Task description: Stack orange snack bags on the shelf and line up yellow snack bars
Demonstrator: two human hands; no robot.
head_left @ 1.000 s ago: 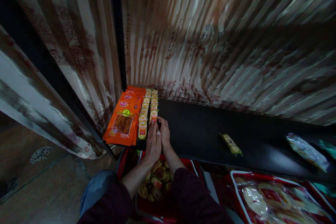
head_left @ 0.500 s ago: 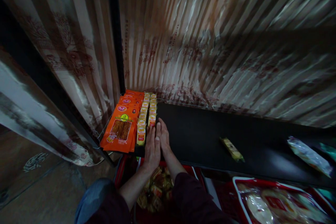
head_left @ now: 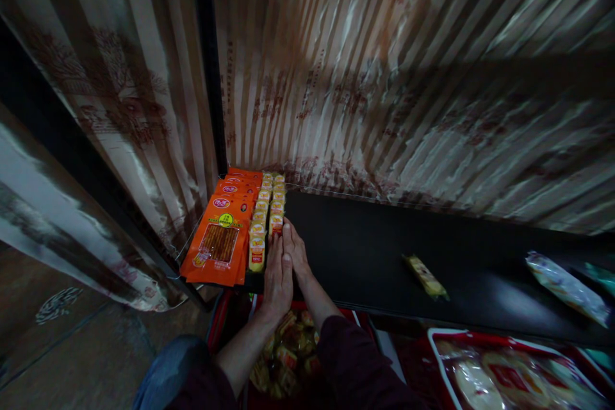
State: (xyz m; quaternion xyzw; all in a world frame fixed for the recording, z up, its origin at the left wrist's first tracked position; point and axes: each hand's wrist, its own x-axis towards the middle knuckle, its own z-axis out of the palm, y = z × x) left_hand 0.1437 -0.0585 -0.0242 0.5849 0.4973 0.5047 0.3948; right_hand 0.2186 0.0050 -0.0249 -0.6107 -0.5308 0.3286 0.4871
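Observation:
My left hand (head_left: pixel 277 275) has its fingers stretched forward against the front end of the right-hand row of small yellow snack packets (head_left: pixel 277 205). My right hand (head_left: pixel 295 248) lies close beside it, its straight fingers along the right side of that row. The two hands touch each other, and neither is wrapped round a packet. A second row of yellow packets (head_left: pixel 257 246) runs just to the left. Left of both rows, orange snack bags (head_left: pixel 221 243) overlap one another from front to back on the black shelf (head_left: pixel 346 237).
One yellow packet (head_left: pixel 426 277) lies apart on the shelf, with a whitish bag (head_left: pixel 567 285) farther right. Below the shelf are a basket of yellow packets (head_left: pixel 288 359) and a red, white-rimmed basket (head_left: pixel 435 333) of wrapped food. A dark post (head_left: pixel 209 64) and striped curtains stand behind.
My right hand has moved slightly back and down, its fingers drawn closer to the packet row. The view has shifted a little; the rows and bags look the same.

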